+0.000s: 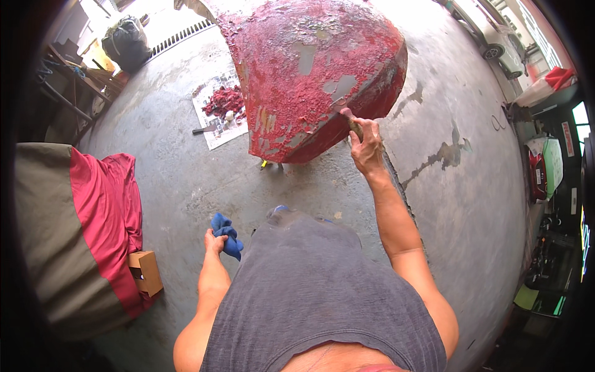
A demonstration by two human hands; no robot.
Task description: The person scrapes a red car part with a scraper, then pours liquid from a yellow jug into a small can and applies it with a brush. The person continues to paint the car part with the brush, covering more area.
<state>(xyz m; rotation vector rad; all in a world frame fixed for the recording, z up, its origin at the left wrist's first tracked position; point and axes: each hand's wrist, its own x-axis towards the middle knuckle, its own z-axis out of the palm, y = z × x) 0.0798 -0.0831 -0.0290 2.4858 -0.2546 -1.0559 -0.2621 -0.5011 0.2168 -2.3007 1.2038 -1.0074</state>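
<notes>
A large curved red panel fills the upper middle, its paint wrinkled and blistered, with bare grey patches. Against its near right edge, my right hand is closed round the wooden handle of a paintbrush; the pinkish tip touches the panel, and its bristles are hard to make out. Down at my left side, my left hand grips a crumpled blue cloth, away from the panel.
Left of the panel, newspaper on the floor holds red paint scraps and a dark-handled scraper. A red and grey cover and cardboard box stand left. A black bag sits farther back. Cars are at right.
</notes>
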